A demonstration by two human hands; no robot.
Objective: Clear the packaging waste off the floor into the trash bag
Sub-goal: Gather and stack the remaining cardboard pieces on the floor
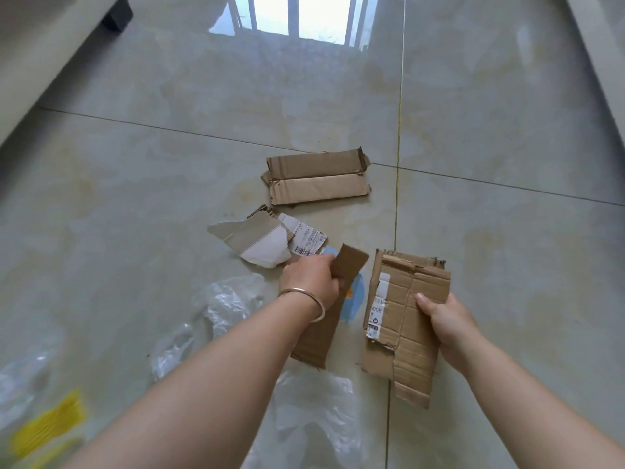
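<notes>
My left hand (309, 282), with a bangle on the wrist, grips a narrow brown cardboard strip (321, 333) above the floor. My right hand (443, 319) holds a larger torn cardboard panel (399, 319) with a white label by its right edge. On the tiles ahead lies a flattened folded cardboard piece (316, 176). Nearer me is a torn grey-white carton scrap with a barcode label (267, 240). A blue scrap (353, 301) shows partly behind the strip. Clear plastic film (223, 299) lies crumpled below my left arm.
More clear plastic (314, 411) spreads over the floor near me, and a plastic piece with yellow print (47, 424) is at the lower left. A pale furniture edge with a dark leg (118, 15) stands at the far left. Glossy tiles reflect a window.
</notes>
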